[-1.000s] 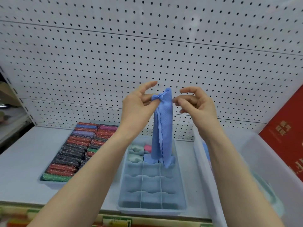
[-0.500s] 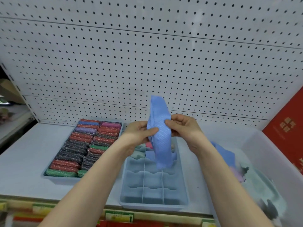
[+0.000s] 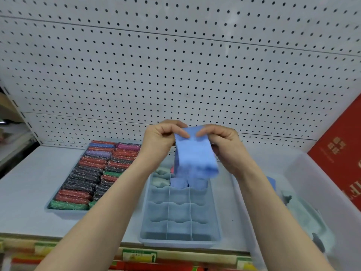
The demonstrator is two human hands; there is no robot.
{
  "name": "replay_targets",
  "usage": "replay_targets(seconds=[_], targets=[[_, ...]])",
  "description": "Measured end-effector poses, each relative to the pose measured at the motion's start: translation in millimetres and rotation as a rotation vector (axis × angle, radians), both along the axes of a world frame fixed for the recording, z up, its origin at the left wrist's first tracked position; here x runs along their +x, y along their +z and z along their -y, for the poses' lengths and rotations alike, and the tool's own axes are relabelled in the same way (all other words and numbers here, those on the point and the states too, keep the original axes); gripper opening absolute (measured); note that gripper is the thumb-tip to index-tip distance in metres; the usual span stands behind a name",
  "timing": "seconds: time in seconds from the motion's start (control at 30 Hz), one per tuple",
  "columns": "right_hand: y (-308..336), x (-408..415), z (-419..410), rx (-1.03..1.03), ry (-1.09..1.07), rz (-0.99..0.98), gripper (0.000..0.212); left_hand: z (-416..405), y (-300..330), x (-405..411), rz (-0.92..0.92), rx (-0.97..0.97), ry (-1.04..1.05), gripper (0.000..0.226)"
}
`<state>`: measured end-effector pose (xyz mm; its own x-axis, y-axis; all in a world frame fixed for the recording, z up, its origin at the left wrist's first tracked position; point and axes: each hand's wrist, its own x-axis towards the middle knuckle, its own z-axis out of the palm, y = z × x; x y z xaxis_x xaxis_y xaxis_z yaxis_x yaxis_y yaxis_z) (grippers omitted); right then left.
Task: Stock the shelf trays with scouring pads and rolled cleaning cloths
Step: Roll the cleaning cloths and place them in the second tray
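While both hands (image 3: 192,142) pinch the blue cloth (image 3: 194,156), it hides the divided tray's (image 3: 180,216) back cells.

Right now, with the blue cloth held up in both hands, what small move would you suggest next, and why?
Probably keep rolling the blue cloth tighter: left hand and right hand pinch its top while its lower end hangs loose above the divided tray, too wide for a compartment.
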<state>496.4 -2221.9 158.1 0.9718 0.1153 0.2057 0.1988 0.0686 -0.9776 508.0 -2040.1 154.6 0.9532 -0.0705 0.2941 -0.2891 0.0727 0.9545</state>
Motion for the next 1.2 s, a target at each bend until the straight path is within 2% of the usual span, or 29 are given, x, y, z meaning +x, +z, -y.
replay_targets(seconds=[0.1,0.2,0.27,0.37,0.43,0.5,0.57,0.67,0.73,0.83,0.97,1.1,1.2], targets=[[0,-4,3,0.103,0.118,-0.113,0.033,0,3,0,0.048,0.011,0.059,0.046],[-9,-6,-2,0.025,0.101,-0.145,0.029,0,3,-2,0.033,0.026,0.074,0.045],[-11,-6,-6,0.026,0.005,-0.159,0.029,-1,1,-2,-0.110,-0.070,0.019,0.043],[-10,-4,-9,0.019,-0.149,-0.127,0.030,-5,-4,-5,-0.419,-0.225,-0.147,0.026],[-11,-4,-12,-0.035,-0.214,-0.093,0.032,-6,-14,-8,-0.513,-0.185,-0.248,0.032],[-12,-4,-15,-0.064,-0.209,-0.066,0.028,-6,-20,-10,-0.554,-0.205,-0.237,0.033],[-10,-7,-14,-0.059,-0.106,-0.049,0.029,-6,-21,-11,-0.557,-0.264,-0.153,0.030],[-14,-10,-5,-0.132,0.140,0.033,0.048,-11,-18,-9,-0.554,-0.332,-0.086,0.026],[-18,-12,-6,-0.196,0.196,0.070,0.053,-13,-16,-8,-0.565,-0.371,-0.069,0.025],[-20,-12,-15,-0.234,0.064,0.127,0.038,-14,-16,-8,-0.567,-0.364,-0.051,0.025],[-21,-6,-19,-0.215,-0.045,0.059,0.012,-15,-21,-8,-0.453,-0.217,-0.088,0.036],[-25,-3,-20,-0.203,-0.088,-0.040,0.021,-13,-22,-14,-0.356,-0.172,-0.166,0.044],[-26,-1,-20,-0.178,-0.133,-0.093,0.012,-13,-25,-18,-0.342,-0.212,-0.230,0.034]])
